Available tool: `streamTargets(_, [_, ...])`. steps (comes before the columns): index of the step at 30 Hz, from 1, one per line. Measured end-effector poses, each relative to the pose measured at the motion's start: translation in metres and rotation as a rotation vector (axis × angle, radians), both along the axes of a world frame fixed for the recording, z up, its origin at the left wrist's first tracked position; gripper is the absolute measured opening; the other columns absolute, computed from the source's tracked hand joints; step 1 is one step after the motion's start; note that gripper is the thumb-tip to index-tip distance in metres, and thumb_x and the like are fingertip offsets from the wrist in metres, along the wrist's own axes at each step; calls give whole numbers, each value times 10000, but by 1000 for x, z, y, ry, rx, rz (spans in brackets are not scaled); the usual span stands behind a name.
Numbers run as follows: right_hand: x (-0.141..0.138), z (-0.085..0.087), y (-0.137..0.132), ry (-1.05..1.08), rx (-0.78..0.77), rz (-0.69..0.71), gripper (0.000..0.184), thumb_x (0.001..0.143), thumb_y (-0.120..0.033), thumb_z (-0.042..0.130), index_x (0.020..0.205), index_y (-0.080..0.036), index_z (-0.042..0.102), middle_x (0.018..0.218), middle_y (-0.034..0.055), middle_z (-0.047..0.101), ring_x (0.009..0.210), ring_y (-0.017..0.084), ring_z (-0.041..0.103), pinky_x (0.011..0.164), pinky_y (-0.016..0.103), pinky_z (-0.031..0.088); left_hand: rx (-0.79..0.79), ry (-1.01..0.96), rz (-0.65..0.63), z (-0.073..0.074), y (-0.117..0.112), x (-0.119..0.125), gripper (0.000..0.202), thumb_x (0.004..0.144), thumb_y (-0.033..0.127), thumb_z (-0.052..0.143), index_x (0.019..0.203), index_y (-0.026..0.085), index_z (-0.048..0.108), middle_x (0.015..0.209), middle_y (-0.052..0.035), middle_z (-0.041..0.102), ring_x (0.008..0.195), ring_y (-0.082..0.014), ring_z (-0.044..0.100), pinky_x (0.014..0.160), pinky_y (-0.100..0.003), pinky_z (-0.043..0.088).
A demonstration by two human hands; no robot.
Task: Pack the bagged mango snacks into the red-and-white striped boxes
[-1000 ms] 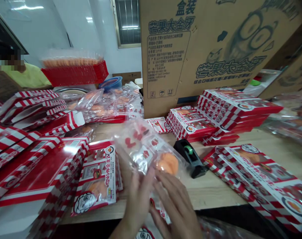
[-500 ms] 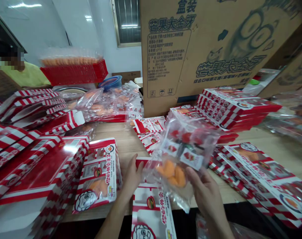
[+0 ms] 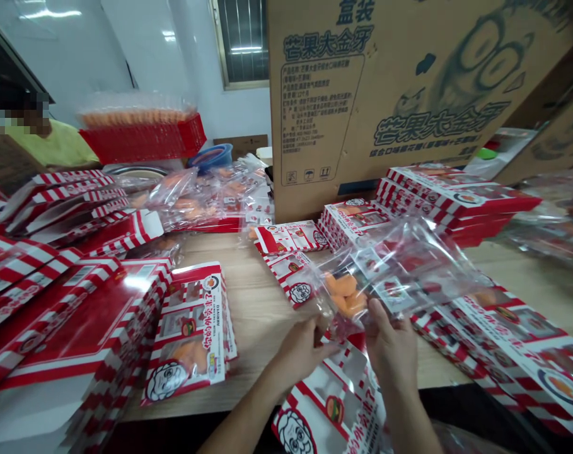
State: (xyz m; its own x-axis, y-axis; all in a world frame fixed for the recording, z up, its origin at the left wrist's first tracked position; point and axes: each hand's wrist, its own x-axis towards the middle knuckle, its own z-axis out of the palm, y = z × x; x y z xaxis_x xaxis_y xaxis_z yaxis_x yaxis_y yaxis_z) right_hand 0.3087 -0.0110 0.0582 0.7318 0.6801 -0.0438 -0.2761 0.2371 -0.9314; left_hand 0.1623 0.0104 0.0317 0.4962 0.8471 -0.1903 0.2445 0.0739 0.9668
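Observation:
My right hand (image 3: 394, 347) is closed on the edge of a clear plastic bag (image 3: 409, 265) holding orange candy pieces and small printed sachets. The bag lies tilted over the table, its loose end reaching right over the stacked boxes. My left hand (image 3: 299, 352) has its fingers curled round the upper end of a red-and-white window box (image 3: 331, 403), directly below the bag. That box is tilted, with a burger picture and a bearded-face drawing showing. Its end and the fingertips there are partly hidden.
Filled window boxes (image 3: 186, 334) lie to the left, beside a tall stack of red-striped boxes (image 3: 92, 315). More filled boxes (image 3: 517, 353) are stacked at right. Bagged candy (image 3: 196, 195) is heaped behind. A big carton (image 3: 324, 126) stands at the back; a person in yellow (image 3: 63, 142) is far left.
The bag has swung from upright to lying out toward the right. My left hand has moved right, and the box below has turned and shifted right with it.

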Motion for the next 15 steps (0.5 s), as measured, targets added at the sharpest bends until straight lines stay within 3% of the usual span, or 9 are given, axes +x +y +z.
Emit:
streamTargets(4, [-5,15,-6,63,18,53,430,614,-407,820,960,-210,657,824,13,738,819,219,716,775,376,585,-23,-95,-110,-4,0,14,515,665,100,648,1174,179,641,1151,-77,699,1110,-290,610,1017,-389,414])
streamTargets(7, [-14,32,-14,125,38,103,425,630,-390,810,995,-210,685,880,34,752,885,240,713,840,408,574,-71,-179,-106,-3,0,0,581,677,35,546,1232,193,604,1243,-45,660,1154,-237,590,1046,-351,396])
streamTargets(9, [-24,41,-19,164,79,138,451,648,-394,794,1049,-218,688,932,47,754,931,255,705,879,438,559,-114,-216,-56,-1,0,-19,613,686,52,568,1277,216,562,1286,-34,634,1175,-229,574,1031,-341,413])
streamTargets(12, [-40,45,-26,104,102,131,421,706,-412,754,1074,-215,697,920,68,756,900,259,710,852,443,568,-210,-246,30,3,0,-47,548,733,157,628,1270,226,542,1154,-43,697,1011,-233,657,864,-345,522])
streamTargets(15, [-55,46,-31,-26,63,148,331,756,-390,727,1029,-203,720,843,73,757,833,250,716,808,418,583,-246,-299,114,10,-2,-62,487,714,260,725,1179,210,589,1044,-49,732,953,-238,679,847,-350,535])
